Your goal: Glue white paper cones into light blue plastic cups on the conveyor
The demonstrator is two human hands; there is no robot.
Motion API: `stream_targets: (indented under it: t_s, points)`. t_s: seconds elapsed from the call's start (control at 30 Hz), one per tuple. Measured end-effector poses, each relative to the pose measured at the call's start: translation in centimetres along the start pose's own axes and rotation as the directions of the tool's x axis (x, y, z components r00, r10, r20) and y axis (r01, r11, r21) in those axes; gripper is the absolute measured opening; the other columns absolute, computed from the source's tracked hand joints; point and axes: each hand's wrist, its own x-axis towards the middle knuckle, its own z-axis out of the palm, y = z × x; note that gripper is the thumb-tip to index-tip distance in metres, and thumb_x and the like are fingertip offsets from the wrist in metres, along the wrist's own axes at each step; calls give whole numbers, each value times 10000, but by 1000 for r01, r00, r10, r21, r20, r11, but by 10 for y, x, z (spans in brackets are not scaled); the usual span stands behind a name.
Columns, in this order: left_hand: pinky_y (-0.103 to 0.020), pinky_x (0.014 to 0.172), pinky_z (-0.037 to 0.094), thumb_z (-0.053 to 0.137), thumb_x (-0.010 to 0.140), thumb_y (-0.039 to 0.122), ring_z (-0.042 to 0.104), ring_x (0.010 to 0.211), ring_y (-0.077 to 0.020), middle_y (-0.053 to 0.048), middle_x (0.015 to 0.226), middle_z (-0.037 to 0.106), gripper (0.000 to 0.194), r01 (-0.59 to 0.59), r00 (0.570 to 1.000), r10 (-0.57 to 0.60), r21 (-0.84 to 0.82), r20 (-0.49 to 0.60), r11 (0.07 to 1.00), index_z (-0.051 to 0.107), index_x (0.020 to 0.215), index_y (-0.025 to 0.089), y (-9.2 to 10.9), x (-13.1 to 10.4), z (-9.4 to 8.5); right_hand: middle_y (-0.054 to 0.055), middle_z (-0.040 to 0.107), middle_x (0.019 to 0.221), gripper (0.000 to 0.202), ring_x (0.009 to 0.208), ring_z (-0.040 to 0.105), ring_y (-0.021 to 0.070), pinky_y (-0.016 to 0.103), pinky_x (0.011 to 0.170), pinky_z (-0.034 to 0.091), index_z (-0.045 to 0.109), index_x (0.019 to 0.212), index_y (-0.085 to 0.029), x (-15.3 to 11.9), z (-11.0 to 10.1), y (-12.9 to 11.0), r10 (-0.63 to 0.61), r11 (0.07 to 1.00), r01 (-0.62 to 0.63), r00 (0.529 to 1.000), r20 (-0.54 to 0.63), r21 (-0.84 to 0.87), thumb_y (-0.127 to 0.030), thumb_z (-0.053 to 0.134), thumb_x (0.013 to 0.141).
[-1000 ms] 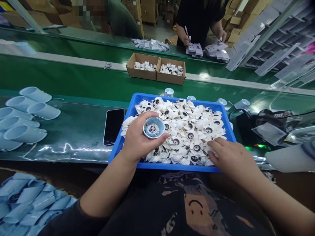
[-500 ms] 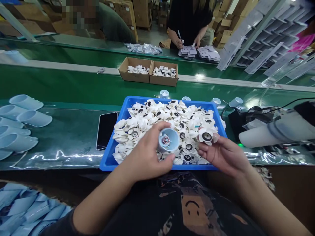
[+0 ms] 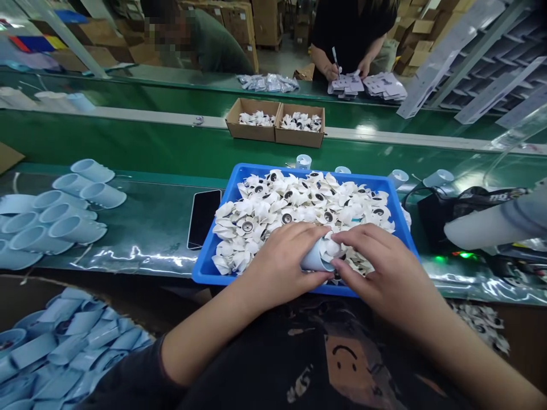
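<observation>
Head view: white fan at the housing's mouth!

Nine o'clock from picture centre, loose blue housings [image 3: 77, 229]; nearer in, a phone [image 3: 205, 219]. Left hand [image 3: 280, 259], six o'clock, wraps one tilted blue housing [image 3: 315, 260] over the tray [image 3: 200, 273]. White fan [image 3: 330, 249], four o'clock, at its mouth, pinched by the right hand [image 3: 380, 267]. Risk, I'd judge: crooked pressure could snag or bend blades on the rim; slack left fingers could let the housing roll.
</observation>
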Motion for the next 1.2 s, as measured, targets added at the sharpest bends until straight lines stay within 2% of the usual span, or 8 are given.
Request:
stream_targets:
  t_s: [0.13,0.3,0.43,0.6,0.9,1.07,1.13,1.2]
  points:
    - [-426,1058,426,751,798,299,553,1207,-232,-57,1278,627,588,-4,1000,4,26,-22,1000,521,1334,229,2,0,-1,19,670,955,167,899,633,233,415,817,468,620,1043,-217,5,-2,-8,-18,976,-4,995,-99,-217,-279,628,888]
    - [-445,1035,449,738,810,296,559,1220,-248,-65,1292,628,605,-36,997,36,12,-75,999,484,1356,245,-2,1,1,28,674,951,178,888,628,193,368,814,474,631,1038,-194,9,-1,-9,-5,1000,6,1000,-28,25,-253,621,870]
    - [-458,1010,461,687,839,230,573,1218,-252,-79,1301,629,568,-83,992,86,42,-90,996,471,1363,249,-6,1,3,74,614,986,185,927,578,211,393,850,456,666,1076,-199,11,0,-5,-1,1000,0,1000,15,14,-242,600,909]
    - [-455,944,480,712,813,288,603,1152,-258,-71,1246,652,543,-70,997,72,47,-38,996,526,1321,241,-4,3,0,48,543,941,209,858,534,167,325,754,458,632,1015,-185,12,1,0,52,969,-68,996,72,237,-159,643,808]
    - [-399,968,464,689,849,241,617,1134,-219,-68,1211,679,480,-164,957,188,120,-221,979,519,1294,179,6,6,4,25,517,888,83,836,504,159,323,726,420,660,996,-231,18,7,4,-11,989,12,1000,-5,148,-231,660,913]
    - [-473,1023,430,735,790,578,560,1204,-296,-83,1244,643,648,-287,953,302,241,-23,927,557,1314,241,-10,40,-38,63,473,1111,353,1042,509,190,337,882,452,585,1242,-290,-2,-17,17,-144,935,160,987,-73,318,-207,647,904]
    - [-513,1016,418,770,747,578,520,1219,-346,-97,1253,606,656,-185,974,223,400,-50,898,592,1301,275,-35,74,-62,84,465,1192,387,1120,488,210,348,937,435,572,1267,-277,-15,-24,20,-132,947,181,972,-192,266,-168,618,898]
    - [-468,1033,417,741,793,491,496,1254,-333,-108,1322,554,684,58,996,-22,447,-86,893,508,1393,259,-67,113,-83,90,486,1187,347,1112,502,211,346,926,445,600,1206,-263,-25,-27,21,-45,960,122,955,-293,252,-121,579,890]
